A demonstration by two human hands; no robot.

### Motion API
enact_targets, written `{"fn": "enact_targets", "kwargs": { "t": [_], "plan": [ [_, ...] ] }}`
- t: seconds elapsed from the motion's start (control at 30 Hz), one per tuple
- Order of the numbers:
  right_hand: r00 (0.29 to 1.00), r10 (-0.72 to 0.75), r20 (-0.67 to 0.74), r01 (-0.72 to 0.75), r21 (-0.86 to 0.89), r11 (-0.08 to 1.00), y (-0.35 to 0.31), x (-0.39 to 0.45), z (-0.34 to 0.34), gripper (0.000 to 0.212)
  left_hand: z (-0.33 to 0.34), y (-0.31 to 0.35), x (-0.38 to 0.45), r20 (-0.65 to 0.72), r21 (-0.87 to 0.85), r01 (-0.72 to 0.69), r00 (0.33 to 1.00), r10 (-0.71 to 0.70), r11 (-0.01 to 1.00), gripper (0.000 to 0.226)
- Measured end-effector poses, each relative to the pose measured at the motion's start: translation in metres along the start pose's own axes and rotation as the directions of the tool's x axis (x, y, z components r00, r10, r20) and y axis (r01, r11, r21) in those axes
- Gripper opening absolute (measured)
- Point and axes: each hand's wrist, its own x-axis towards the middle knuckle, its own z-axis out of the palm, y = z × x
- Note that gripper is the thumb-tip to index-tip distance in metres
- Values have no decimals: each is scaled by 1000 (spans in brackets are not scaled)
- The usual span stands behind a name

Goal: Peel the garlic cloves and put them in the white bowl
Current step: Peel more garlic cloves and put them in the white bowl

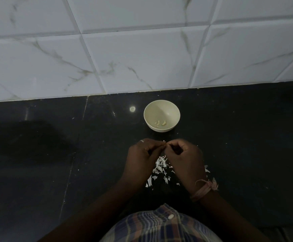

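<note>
- Between my two hands, just above the black surface (229,137), is a small garlic clove (165,145). It is mostly hidden, so I only see a tiny bit of it.
- My left hand (142,155) pinches the clove with its fingertips. My right hand (185,154) pinches it from the other side, fingers curled in.
- I think the clove is light, small and a bit slippery once bare. The skin looks thin, dry and easy to tear. Pinching the skin at one tip and pulling seems best to me.
- Beyond my hands sits one white bowl (161,105), near the tiled wall (142,49).
- About three peeled cloves (159,123) lie at the bottom of the bowl.
- Under my hands is a pile of white peels (158,167), too many to count.
- I see no other whole cloves waiting on the surface, though my hands may hide some.
</note>
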Motion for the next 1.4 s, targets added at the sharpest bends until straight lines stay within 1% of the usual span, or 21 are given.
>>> {"fn": "enact_targets", "kwargs": {
  "t": [0.1,0.17,0.3,0.43,0.5,0.53,0.57,0.6,0.63,0.7,0.8,0.87,0.93,0.97,1.0,1.07,1.13,1.2,1.27,1.33,1.4],
  "plan": [
    [999,-34,14,35,-30,999,-1,1,-2,7,1,-3,2,22,106,-119,993,118,987,18],
    [998,-61,17,62,-35,997,-1,0,-3,7,1,-4,3,27,126,-159,987,157,979,17],
    [995,-102,1,101,-80,992,0,0,-3,8,0,-2,5,40,101,-173,985,170,980,18],
    [996,-80,-30,77,-105,992,0,-1,1,8,-3,0,4,77,93,-187,981,180,978,21],
    [997,-67,-39,63,-104,993,-1,0,2,7,-4,1,5,75,89,-164,985,157,982,20],
    [997,-65,-45,60,-96,994,-1,1,3,7,-4,2,5,68,53,-118,991,114,992,19],
    [997,-57,-47,53,-77,996,-3,1,3,7,-4,4,4,66,-19,-42,997,43,999,18],
    [998,-38,-47,36,-52,998,-5,1,3,8,-4,6,3,82,-129,60,995,-49,990,16],
    [999,-7,-41,6,-24,1000,-7,1,3,8,-4,7,3,114,-240,159,984,-135,958,14],
    [996,86,0,-86,43,995,-7,2,4,8,-2,7,1,160,-396,281,958,-236,874,12],
    [977,206,58,-213,194,958,-2,3,6,9,3,2,-2,201,-567,394,918,-343,723,11],
    [962,254,97,-272,294,916,0,2,6,11,6,0,-5,231,-612,442,893,-387,655,11],
    [955,269,125,-296,368,881,-3,1,6,12,8,-2,-7,265,-624,459,886,-382,632,12],
    [960,256,117,-282,368,886,-4,1,6,12,10,-3,-8,280,-648,466,881,-381,602,13],
    [968,230,98,-250,341,906,-5,1,6,12,12,-2,-8,292,-684,473,875,-386,555,15],
    [985,157,70,-170,245,955,-5,1,6,10,14,1,-6,311,-754,477,865,-395,452,25],
    [992,108,69,-119,186,975,-4,0,6,11,13,4,-4,316,-773,474,864,-392,421,32],
    [993,96,72,-107,172,979,-3,-2,7,12,11,4,-3,322,-779,480,859,-399,404,31],
    [990,120,75,-133,208,969,-5,-1,7,11,11,4,-2,343,-792,496,844,-413,356,32],
    [981,168,95,-188,280,941,-7,1,7,10,12,2,-2,343,-794,501,837,-426,345,37],
    [965,226,133,-260,358,897,-7,2,7,12,12,0,-3,348,-792,510,829,-437,337,37]
  ]
}}
